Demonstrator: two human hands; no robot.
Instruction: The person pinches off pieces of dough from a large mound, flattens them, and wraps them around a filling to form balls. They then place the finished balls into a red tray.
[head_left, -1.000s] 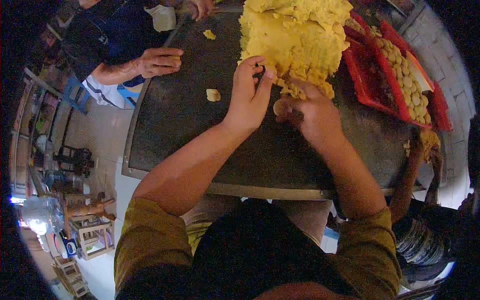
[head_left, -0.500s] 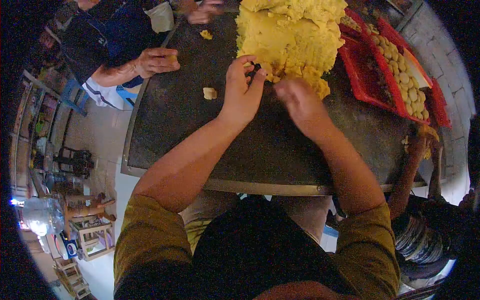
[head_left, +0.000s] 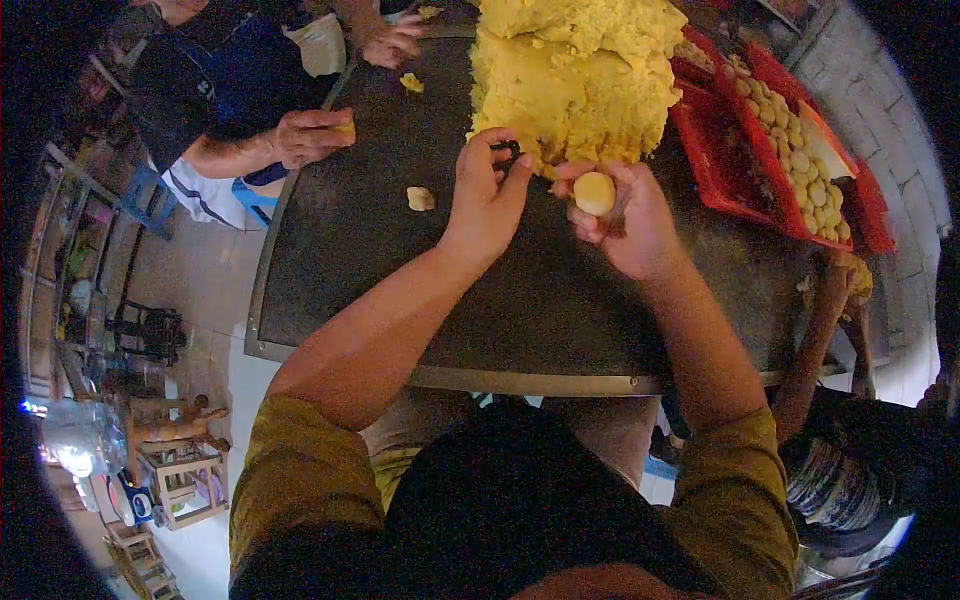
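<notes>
I see a small dough ball [head_left: 594,193], round and pale yellow, sitting in my right hand [head_left: 632,222]. The fingers curl up around it and pinch it from both sides, so it is held just above the table and right against the near foot of the big dough mound [head_left: 575,75]. My left hand [head_left: 487,195] is just beside it, to the left. Its thumb and fingertips are drawn together on something small and dark at the mound's lower edge; I cannot tell what that thing is. Both forearms reach out from olive sleeves [head_left: 300,480] at the bottom of the view.

The mound is bright yellow and crumbly, piled high at the far middle of the dark metal table [head_left: 380,260]. To its right stand red trays [head_left: 745,150], touching one another, and the farther one is filled with rows of small pale rounds [head_left: 810,170]. A loose dough lump [head_left: 420,198] lies on the table well to the left of my left hand, and a smaller scrap [head_left: 411,82] lies farther up.

At the table's left edge another person's hand [head_left: 305,135] rests with a bit of dough at its fingertips, and a second such hand [head_left: 392,42] lies near the top edge.
</notes>
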